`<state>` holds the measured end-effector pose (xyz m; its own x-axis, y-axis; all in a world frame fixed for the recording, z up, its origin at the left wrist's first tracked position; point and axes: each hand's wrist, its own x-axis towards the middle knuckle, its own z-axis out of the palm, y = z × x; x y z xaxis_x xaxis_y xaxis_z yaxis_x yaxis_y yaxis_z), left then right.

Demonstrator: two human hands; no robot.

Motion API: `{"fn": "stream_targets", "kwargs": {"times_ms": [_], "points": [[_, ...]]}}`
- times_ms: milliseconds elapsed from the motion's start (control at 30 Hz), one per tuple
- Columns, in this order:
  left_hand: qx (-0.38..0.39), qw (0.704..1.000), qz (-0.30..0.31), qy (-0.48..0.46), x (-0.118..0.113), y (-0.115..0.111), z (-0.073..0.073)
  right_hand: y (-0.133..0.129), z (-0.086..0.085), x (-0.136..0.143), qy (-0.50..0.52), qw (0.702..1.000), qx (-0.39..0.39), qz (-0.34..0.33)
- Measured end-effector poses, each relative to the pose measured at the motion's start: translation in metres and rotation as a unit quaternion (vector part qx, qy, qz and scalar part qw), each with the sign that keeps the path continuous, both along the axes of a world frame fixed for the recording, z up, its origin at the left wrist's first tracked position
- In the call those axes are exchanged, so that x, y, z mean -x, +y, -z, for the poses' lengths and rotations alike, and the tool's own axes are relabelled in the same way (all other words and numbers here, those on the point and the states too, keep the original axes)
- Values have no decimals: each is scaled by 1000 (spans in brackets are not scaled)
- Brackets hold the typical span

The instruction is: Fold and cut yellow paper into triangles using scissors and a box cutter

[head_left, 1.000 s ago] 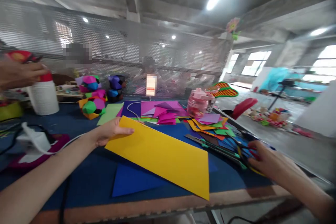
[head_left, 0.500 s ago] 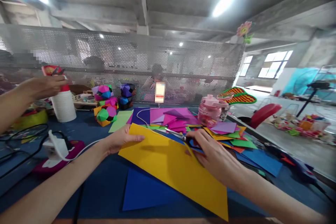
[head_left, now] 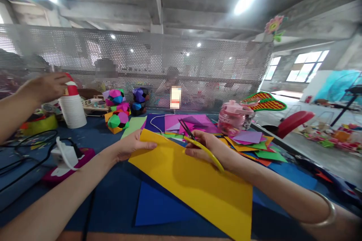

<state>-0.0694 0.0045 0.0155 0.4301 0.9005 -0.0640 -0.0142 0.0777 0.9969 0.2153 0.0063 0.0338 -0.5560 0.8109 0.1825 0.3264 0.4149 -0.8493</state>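
My left hand pinches the upper left corner of a large yellow sheet of paper, its thumb lying on top. The sheet slants down to the right above the table. My right hand is closed around scissors, whose dark blades point up and left beyond the sheet's far edge. Its fingertips also rest against the paper. A curved yellow piece crosses the hand; whether it is a scissor handle or a paper strip, I cannot tell. Under the sheet lies blue paper.
Coloured paper pieces are piled right, beside a pink jar. Faceted paper balls stand back left. Another person's hand is near stacked white cups. A power strip with cables lies left, before a perforated screen.
My right hand has turned and shifted left, and the scissor blades now point more steeply upward. The yellow curved piece shows more fully. The other person's hand has moved slightly.
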Motion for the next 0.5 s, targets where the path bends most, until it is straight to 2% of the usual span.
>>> {"fn": "stream_targets", "kwargs": {"times_ms": [200,500], "points": [[-4,996,81,31,0,2,6,14,7,16,40,998,41,-3],[-44,994,58,77,-6,4,9,12,28,21,67,996,66,2]]}}
